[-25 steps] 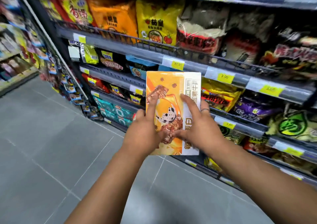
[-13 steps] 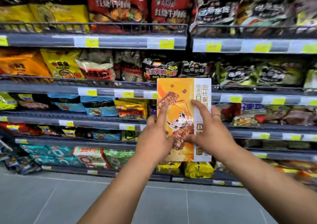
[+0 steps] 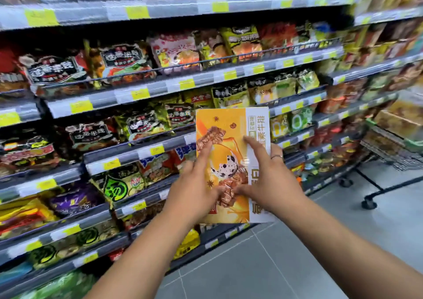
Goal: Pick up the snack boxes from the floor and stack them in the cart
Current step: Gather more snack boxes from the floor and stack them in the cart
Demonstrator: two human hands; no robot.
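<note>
Head view: a shop aisle is shown, floored with grey floor tiles (image 3: 263, 264) and lined with grey metal shelves (image 3: 128, 153) packed with snack bags (image 3: 119, 184). Yellow price labels (image 3: 157, 149) are fixed along the shelf rails. At the right edge a wire shopping cart (image 3: 386, 149) on castors is parked beside the shelving, and blurred cardboard boxes (image 3: 398, 120) are seen in its basket.

A snack box (image 3: 229, 124) is held upright in the air before the shelves, off the floor and well apart from the cart. Its flat front is printed orange with brown meat pieces and a speckled egg, and a white band of characters is carried down its right side.

The box is gripped low down by the left hand (image 3: 194, 195) and the right hand (image 3: 270, 182). Both index fingers are laid straight on the front and both thumbs are pressed there. The other right fingers (image 3: 275, 155) are curled round the right edge, while those of the left are hidden behind the box. The box is thus clamped by both hands.
</note>
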